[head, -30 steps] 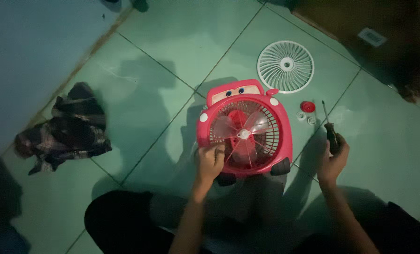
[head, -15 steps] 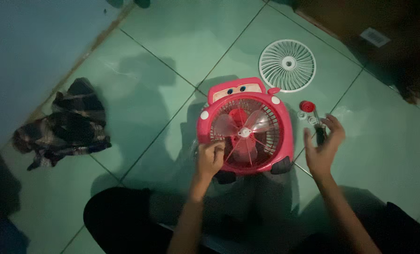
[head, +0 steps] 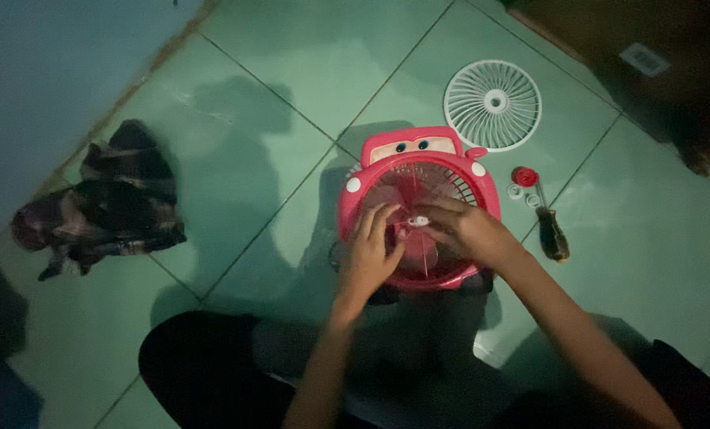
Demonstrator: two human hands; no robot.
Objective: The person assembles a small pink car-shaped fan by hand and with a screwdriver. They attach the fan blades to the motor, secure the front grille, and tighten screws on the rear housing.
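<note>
I see the red car-shaped fan (head: 418, 218) lying face up on the green tiled floor (head: 275, 127), a little right of the frame's centre, its painted eyes toward the top. At its middle sits the small white hub (head: 419, 220) of the translucent blades (head: 418, 187), and both of my hands meet right there. My left hand (head: 368, 256) comes up from below and left, fingers curled loosely over the lower-left blade; I can't tell if it truly pinches anything. My right hand (head: 468, 230) reaches in from the right, fingertips touching just beside the hub, so it is the nearer one; whether it grips is hidden.

Right of the fan, the screwdriver (head: 551, 226) lies free, its shaft pointing up-frame toward a red cap (head: 524, 176) and two small white rings (head: 515, 191). The white round grille (head: 492, 104) lies at upper right, a dark crumpled cloth (head: 104, 202) at far left.
</note>
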